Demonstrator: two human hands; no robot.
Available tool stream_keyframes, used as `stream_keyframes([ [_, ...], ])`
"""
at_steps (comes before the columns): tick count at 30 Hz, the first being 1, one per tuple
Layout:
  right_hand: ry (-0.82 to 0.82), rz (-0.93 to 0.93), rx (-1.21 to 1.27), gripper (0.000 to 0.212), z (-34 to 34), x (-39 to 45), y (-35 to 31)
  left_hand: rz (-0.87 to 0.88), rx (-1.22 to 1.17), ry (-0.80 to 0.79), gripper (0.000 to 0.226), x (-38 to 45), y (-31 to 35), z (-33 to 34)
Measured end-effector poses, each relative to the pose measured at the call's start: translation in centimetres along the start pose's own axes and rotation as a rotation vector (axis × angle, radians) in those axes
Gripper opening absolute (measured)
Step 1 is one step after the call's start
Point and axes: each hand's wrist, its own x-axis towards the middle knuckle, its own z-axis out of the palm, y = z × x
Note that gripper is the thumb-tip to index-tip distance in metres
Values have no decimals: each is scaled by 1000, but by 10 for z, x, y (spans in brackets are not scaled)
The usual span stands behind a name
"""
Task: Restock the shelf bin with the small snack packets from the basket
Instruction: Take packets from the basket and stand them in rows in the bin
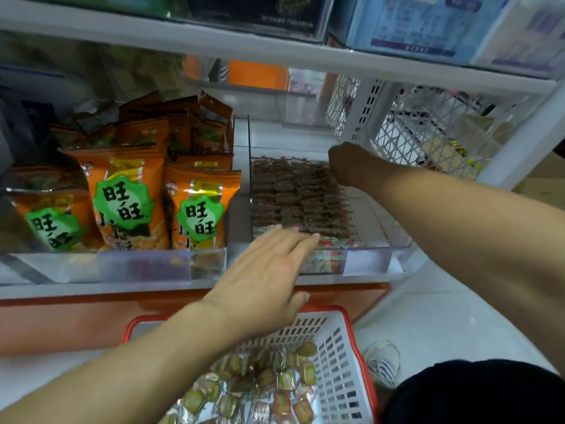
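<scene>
Over the clear bin (376, 252), the left hand (269, 270) lies flat, fingers straight on packets (302, 197). Right hand (348, 163) reaches deep; its fingers are hidden, grip unclear.

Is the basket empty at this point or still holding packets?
Still holding packets: small wrapped snack packets cover the visible bottom of the basket.

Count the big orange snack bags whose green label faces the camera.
3, all in the left bin: left bag, middle bag, right bag. More orange bags stand behind them, their labels hidden.

orange bags (128, 191), red-rimmed white basket (342, 356)
</scene>
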Motion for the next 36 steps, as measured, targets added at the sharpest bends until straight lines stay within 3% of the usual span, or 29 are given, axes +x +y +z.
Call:
stream_keyframes([
  [2,48,-16,-42,20,-23,-31,-24,16,6,78,75,-7,0,-5],
  [4,116,-61,-149,20,-47,-72,-53,42,56,144,50,-17,1,-9],
  [7,204,-197,-160,37,-70,-141,-96,15,47,179,23,-45,-2,-1],
  [9,35,-377,-68,39,-54,-175,-122,-58,37,14,25,-67,-8,16],
  [11,-337,-522,33,29,-14,-194,-152,-222,22,-303,35,-92,-21,38],
  [13,-653,-526,122,5,52,-200,-177,-389,-29,-612,51,-121,-37,62],
  [15,-825,-402,242,20,128,-206,-190,-505,-48,-777,66,-149,-55,82],
  [19,-656,-122,432,47,244,-231,-194,-697,-64,-867,76,-182,-85,113],
  [21,-596,-69,472,74,272,-234,-199,-745,-112,-826,79,-186,-96,128],
  [23,-571,-79,486,88,285,-226,-205,-778,-191,-769,80,-185,-104,145],
  [27,-547,-160,419,96,309,-206,-215,-846,-302,-696,80,-174,-119,188],
  [32,-563,-113,401,101,333,-196,-236,-742,-264,-686,76,-161,-133,243],
  [36,-571,-134,344,85,351,-188,-246,-638,-127,-771,81,-151,-135,269],
])
